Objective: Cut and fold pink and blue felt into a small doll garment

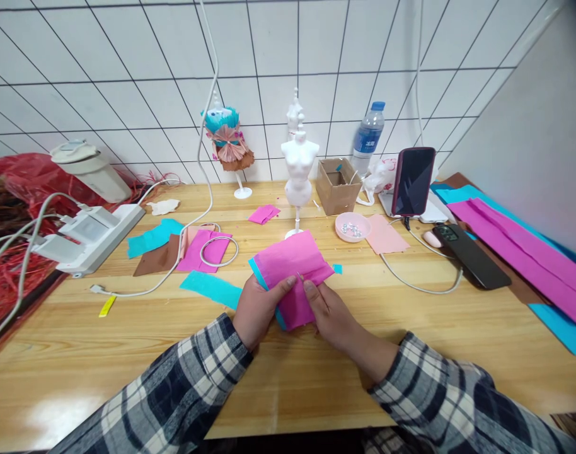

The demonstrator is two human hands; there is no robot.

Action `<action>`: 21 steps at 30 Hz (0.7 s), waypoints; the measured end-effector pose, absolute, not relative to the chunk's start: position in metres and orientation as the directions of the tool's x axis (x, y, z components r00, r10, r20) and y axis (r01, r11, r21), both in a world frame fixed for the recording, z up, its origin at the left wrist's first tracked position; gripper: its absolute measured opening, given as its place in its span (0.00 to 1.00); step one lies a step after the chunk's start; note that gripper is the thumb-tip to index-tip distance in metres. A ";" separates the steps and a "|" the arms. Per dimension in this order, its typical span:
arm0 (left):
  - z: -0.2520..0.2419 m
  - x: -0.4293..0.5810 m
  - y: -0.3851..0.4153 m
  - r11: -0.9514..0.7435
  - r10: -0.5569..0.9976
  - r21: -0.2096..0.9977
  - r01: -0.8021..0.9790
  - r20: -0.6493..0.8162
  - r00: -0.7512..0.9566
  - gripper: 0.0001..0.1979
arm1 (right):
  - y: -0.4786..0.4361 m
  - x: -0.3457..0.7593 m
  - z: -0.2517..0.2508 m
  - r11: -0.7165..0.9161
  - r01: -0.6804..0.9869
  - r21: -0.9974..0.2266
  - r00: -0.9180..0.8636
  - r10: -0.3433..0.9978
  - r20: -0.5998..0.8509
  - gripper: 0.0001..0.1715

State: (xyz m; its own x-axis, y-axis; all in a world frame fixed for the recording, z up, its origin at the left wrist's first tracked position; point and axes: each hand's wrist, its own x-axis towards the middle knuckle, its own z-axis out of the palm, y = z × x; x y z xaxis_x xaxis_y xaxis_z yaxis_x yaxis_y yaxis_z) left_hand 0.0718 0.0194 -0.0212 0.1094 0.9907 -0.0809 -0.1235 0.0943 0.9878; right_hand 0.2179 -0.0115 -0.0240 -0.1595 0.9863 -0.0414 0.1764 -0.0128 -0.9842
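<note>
A layered piece of pink and blue crepe paper (290, 252) is held up just above the table. My left hand (257, 309) is closed on its left edge, thumb lying over the pink face, with a blue strip showing along that side. My right hand (333, 315) pinches the paper's right part between thumb and fingers. Close to the two thumb tips is a small thin detail, too fine to make out. Directly behind the paper stands a white mini dress form (299, 157). A small blue paper scrap (338, 268) lies right of the paper.
Paper pieces, including a blue strip (210, 287), lie to the left by a white cable and a power strip (108, 233). A dressed form (229, 142), cardboard box (338, 186), pink bowl (353, 236) and bottle (369, 135) stand behind. Phones (474, 258) and long pink paper (524, 252) are right.
</note>
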 end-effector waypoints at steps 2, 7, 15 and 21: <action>-0.020 0.072 0.019 0.096 0.990 0.986 -0.133 -0.081 0.115 0.23 | -0.011 0.218 -0.023 0.008 0.166 -0.986 -0.163 0.986 -0.019 0.30; -0.015 0.074 0.017 0.124 0.985 0.984 -0.127 -0.106 0.135 0.23 | -0.010 0.218 -0.026 0.026 0.146 -0.989 -0.160 0.987 0.002 0.31; -0.011 0.077 0.015 0.169 0.975 0.978 -0.121 -0.148 0.163 0.26 | -0.010 0.218 -0.031 0.059 0.168 -0.984 -0.124 0.992 0.039 0.29; -0.017 0.075 0.016 0.172 0.976 0.963 -0.208 -0.139 0.165 0.21 | -0.009 0.218 -0.031 0.073 0.172 -0.982 -0.128 0.990 0.051 0.27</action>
